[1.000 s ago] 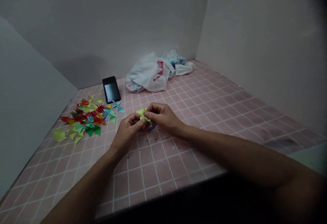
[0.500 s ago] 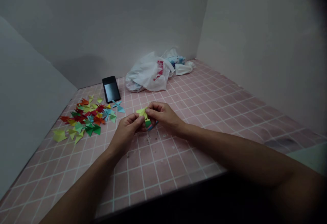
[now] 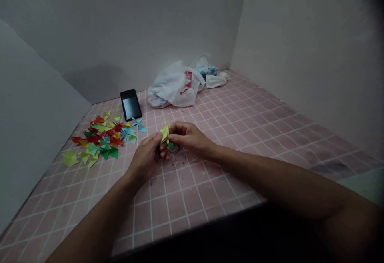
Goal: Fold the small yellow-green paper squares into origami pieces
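Note:
A small yellow folded paper piece (image 3: 165,133) is pinched between my two hands above the table. My left hand (image 3: 149,153) grips it from the left, thumb on top. From the right, my right hand (image 3: 189,137) holds its other side with closed fingertips. Beneath my fingers, partly hidden, lies green paper (image 3: 171,146) with a bit of blue and pink beside it. To the left spreads a pile of folded paper pieces (image 3: 103,135) in red, orange, yellow, green and light blue.
A black smartphone (image 3: 131,105) leans at the back, just behind the paper pile. White plastic bags (image 3: 177,85) sit by the rear wall, with a crumpled white item (image 3: 216,80) to their right. Pink tiled cloth (image 3: 234,115) covers the table, walled on three sides.
The yellow paper has turned from lying broad and flat to standing narrow and upright. My right hand has shifted slightly left, and both hands have changed their finger hold.

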Available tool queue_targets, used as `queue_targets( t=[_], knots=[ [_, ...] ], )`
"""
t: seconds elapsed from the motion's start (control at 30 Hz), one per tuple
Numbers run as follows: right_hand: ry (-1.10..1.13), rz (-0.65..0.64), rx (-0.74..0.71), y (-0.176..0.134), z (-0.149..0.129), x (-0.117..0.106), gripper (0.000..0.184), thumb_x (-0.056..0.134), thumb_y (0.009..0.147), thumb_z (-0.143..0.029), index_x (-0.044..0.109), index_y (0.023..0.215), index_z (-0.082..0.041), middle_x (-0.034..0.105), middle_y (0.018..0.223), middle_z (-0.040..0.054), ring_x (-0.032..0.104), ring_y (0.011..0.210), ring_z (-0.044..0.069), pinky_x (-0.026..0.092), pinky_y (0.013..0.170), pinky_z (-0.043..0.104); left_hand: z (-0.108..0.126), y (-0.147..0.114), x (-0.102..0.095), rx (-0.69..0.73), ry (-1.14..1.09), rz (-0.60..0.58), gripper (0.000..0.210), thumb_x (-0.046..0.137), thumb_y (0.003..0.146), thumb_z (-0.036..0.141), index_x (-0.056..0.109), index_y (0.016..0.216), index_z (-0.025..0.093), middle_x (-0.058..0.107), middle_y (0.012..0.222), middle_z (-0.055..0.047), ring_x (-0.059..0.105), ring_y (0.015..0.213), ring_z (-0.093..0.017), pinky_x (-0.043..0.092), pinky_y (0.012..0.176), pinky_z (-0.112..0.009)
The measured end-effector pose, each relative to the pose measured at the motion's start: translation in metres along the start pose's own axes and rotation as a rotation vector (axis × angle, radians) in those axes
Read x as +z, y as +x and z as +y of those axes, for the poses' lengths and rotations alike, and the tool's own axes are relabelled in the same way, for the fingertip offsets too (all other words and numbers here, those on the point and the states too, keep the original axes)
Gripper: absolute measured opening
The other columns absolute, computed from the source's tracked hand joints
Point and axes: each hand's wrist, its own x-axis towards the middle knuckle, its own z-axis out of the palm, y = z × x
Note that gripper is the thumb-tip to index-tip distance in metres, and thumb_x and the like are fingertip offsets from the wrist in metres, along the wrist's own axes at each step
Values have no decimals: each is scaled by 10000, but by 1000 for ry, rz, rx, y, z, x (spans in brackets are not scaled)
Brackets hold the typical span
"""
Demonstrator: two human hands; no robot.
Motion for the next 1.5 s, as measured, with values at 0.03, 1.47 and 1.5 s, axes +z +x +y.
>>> queue_targets(
  t=[0.03, 1.47, 1.5],
  knots=[
    [-7, -2, -2, 0, 0, 0, 118, 665, 797, -234, 571, 773, -166, 573, 635, -50, 508, 516, 61, 419, 519, 198, 1, 0, 1, -16, -17, -5, 212, 682, 820, 324, 569, 744, 160, 450, 572, 61, 424, 468, -77, 461, 467, -211],
    [-302, 176, -165, -3, -2, 6, 171, 618, 789, -261, 518, 674, -185, 522, 641, -35, 500, 576, 92, 428, 534, 233, -3, -1, -11, 1103, 1228, 269, 44, 621, 922, 220, 660, 904, 219, 646, 880, -43, 622, 863, -202, 498, 807, -342],
    [-285, 169, -164, -3, -2, 6, 173, 617, 790, -265, 515, 675, -186, 522, 642, -35, 502, 575, 92, 431, 534, 232, -3, -1, -11, 1108, 1236, 276, 43, 624, 918, 221, 660, 895, 219, 646, 876, -43, 621, 861, -204, 497, 803, -342]
  ],
)
